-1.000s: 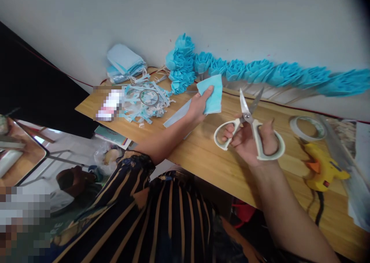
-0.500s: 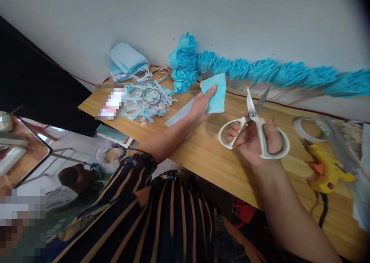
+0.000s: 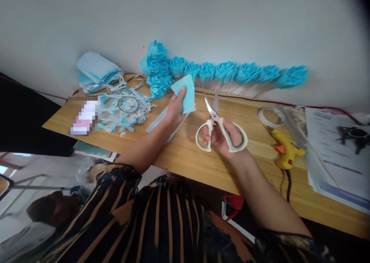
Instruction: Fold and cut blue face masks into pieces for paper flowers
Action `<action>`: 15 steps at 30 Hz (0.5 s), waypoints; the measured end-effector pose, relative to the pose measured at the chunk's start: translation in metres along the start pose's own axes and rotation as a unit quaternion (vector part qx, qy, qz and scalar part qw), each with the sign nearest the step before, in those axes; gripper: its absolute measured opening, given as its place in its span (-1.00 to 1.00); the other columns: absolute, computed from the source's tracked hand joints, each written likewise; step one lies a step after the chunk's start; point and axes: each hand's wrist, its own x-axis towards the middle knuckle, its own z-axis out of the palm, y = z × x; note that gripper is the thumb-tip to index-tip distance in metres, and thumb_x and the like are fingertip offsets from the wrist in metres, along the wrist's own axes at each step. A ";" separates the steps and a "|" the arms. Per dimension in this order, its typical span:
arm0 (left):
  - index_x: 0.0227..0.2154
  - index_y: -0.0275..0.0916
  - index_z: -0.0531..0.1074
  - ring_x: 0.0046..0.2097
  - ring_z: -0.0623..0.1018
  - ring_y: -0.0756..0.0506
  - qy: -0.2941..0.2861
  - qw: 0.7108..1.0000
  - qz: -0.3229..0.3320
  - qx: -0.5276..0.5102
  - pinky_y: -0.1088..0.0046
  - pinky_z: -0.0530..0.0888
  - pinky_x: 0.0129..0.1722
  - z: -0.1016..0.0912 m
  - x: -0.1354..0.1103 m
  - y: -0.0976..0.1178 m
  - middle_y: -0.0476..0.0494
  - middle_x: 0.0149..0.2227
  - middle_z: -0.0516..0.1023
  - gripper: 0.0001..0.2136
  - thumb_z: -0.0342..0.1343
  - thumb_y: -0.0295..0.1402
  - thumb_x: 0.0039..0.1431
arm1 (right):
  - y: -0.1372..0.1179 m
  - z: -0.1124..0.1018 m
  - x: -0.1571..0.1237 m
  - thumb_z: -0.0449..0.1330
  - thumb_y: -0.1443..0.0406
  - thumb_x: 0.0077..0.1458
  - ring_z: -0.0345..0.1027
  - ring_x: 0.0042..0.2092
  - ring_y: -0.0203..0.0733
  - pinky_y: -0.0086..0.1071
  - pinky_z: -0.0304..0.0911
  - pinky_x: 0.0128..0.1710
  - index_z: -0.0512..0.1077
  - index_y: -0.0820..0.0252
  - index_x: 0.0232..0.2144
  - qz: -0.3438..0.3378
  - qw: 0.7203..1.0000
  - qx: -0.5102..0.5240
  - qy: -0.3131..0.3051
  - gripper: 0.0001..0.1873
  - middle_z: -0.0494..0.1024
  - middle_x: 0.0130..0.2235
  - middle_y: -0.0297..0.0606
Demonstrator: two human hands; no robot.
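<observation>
A person's left hand [image 3: 176,110] pinches a folded blue sheet [image 3: 188,93] above the worktop [image 3: 199,161]; the right hand [image 3: 224,137], just beside it, grips white-handled scissors [image 3: 217,126], blades slightly parted. With the thumb [image 3: 181,98] lying on the sheet, a misjudged snip could nick it, or the limp sheet could buckle.

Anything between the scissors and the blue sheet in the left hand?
Nothing visible. The scissors in the right hand are beside the blue sheet, which the left hand pinches. They don't touch, and only bare table shows in the gap.
</observation>
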 end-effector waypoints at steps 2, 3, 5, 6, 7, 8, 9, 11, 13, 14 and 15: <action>-0.17 -0.28 0.53 -0.39 0.60 0.01 0.009 1.000 0.003 0.001 0.50 0.58 -0.17 0.000 0.000 0.002 0.01 -0.46 0.56 -0.83 0.24 -0.27 0.36 | 0.001 -0.001 -0.001 0.30 -0.10 0.14 0.37 -0.48 -0.21 -0.33 0.38 -0.54 0.53 0.15 -0.18 0.017 1.000 -0.009 -0.020 -0.54 0.50 -0.47 -0.32; -0.17 -0.27 0.53 -0.40 0.59 0.01 0.014 1.000 0.005 0.005 0.51 0.58 -0.18 0.001 0.001 0.003 0.02 -0.47 0.56 -0.84 0.23 -0.27 0.37 | 0.002 -0.001 -0.001 0.29 -0.10 0.14 0.38 -0.48 -0.21 -0.33 0.38 -0.54 0.53 0.16 -0.17 0.022 0.999 -0.009 -0.029 -0.52 0.52 -0.46 -0.31; -0.18 -0.26 0.53 -0.45 0.56 0.02 0.018 1.000 0.012 0.011 0.51 0.56 -0.23 0.000 0.001 0.004 0.04 -0.47 0.55 -0.86 0.23 -0.28 0.37 | 0.004 -0.002 -0.002 0.30 -0.11 0.14 0.40 -0.48 -0.22 -0.33 0.40 -0.53 0.52 0.17 -0.15 0.028 0.999 -0.005 -0.042 -0.51 0.55 -0.44 -0.30; -0.19 -0.25 0.53 -0.47 0.54 0.03 0.016 1.000 0.016 0.012 0.51 0.56 -0.27 -0.001 0.001 0.005 0.04 -0.48 0.54 -0.86 0.24 -0.27 0.36 | 0.006 -0.002 -0.002 0.30 -0.11 0.14 0.41 -0.48 -0.22 -0.33 0.41 -0.54 0.52 0.18 -0.15 0.030 0.998 -0.003 -0.049 -0.50 0.56 -0.43 -0.29; -0.20 -0.25 0.52 -0.48 0.52 0.03 0.011 1.000 0.019 0.012 0.50 0.55 -0.29 -0.001 0.001 0.005 0.04 -0.47 0.54 -0.85 0.24 -0.26 0.36 | 0.007 -0.003 -0.001 0.30 -0.11 0.15 0.42 -0.49 -0.22 -0.34 0.41 -0.54 0.52 0.19 -0.13 0.032 0.998 -0.003 -0.056 -0.49 0.57 -0.43 -0.28; -0.21 -0.24 0.52 -0.48 0.52 0.03 0.006 1.000 0.022 0.013 0.50 0.54 -0.31 -0.002 0.001 0.006 0.03 -0.46 0.55 -0.84 0.26 -0.25 0.34 | 0.008 -0.003 -0.001 0.30 -0.11 0.16 0.43 -0.49 -0.22 -0.34 0.41 -0.54 0.52 0.19 -0.12 0.034 0.997 -0.003 -0.063 -0.48 0.57 -0.43 -0.29; -0.20 -0.24 0.51 -0.47 0.53 0.02 0.003 1.000 0.025 0.014 0.50 0.54 -0.31 -0.003 0.002 0.006 0.02 -0.45 0.55 -0.81 0.29 -0.22 0.32 | 0.009 -0.003 -0.001 0.29 -0.12 0.17 0.43 -0.49 -0.22 -0.35 0.41 -0.53 0.52 0.20 -0.10 0.035 0.997 -0.004 -0.068 -0.48 0.57 -0.44 -0.30; -0.17 -0.23 0.52 -0.44 0.54 0.00 0.001 0.999 0.032 0.018 0.49 0.55 -0.29 -0.005 0.003 0.005 0.00 -0.44 0.56 -0.75 0.34 -0.17 0.26 | 0.010 -0.003 -0.001 0.29 -0.13 0.18 0.43 -0.49 -0.23 -0.36 0.41 -0.54 0.52 0.20 -0.08 0.034 0.997 -0.005 -0.074 -0.46 0.56 -0.46 -0.32; -0.16 -0.23 0.51 -0.44 0.54 0.00 0.001 0.999 0.040 0.020 0.49 0.54 -0.30 -0.007 0.004 0.005 0.01 -0.45 0.55 -0.71 0.36 -0.14 0.22 | 0.011 -0.003 -0.002 0.29 -0.13 0.19 0.42 -0.50 -0.23 -0.36 0.41 -0.54 0.52 0.21 -0.07 0.034 0.996 -0.008 -0.078 -0.44 0.55 -0.47 -0.33; -0.17 -0.23 0.51 -0.45 0.53 0.00 0.000 0.999 0.042 0.021 0.48 0.54 -0.31 -0.007 0.005 0.005 0.01 -0.45 0.55 -0.70 0.37 -0.14 0.22 | 0.011 -0.002 -0.002 0.29 -0.14 0.19 0.42 -0.50 -0.24 -0.36 0.41 -0.54 0.52 0.22 -0.06 0.035 0.996 -0.011 -0.079 -0.43 0.55 -0.47 -0.33; -0.18 -0.23 0.51 -0.45 0.54 0.00 -0.002 0.999 0.044 0.021 0.48 0.54 -0.32 -0.007 0.005 0.005 0.01 -0.45 0.56 -0.70 0.37 -0.14 0.21 | 0.011 -0.002 -0.002 0.29 -0.14 0.18 0.42 -0.50 -0.24 -0.37 0.41 -0.55 0.52 0.22 -0.05 0.036 0.996 -0.013 -0.080 -0.42 0.56 -0.46 -0.32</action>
